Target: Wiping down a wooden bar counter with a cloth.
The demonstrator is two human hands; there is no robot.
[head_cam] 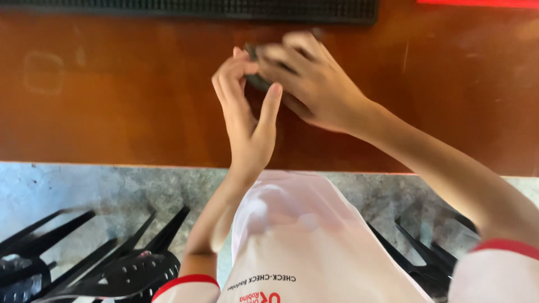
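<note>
Both hands mid-job over the table (112, 112): left hand (247, 112) & right hand (311, 84) pinch a small dark object (259, 82) between fingertips, blurred, not set down yet.

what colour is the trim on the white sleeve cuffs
Red trim on the white sleeve cuffs, clearest in the head view.

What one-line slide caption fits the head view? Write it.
Left hand and right hand together grip a small dark object over a brown wooden counter, black mat beyond.
</note>
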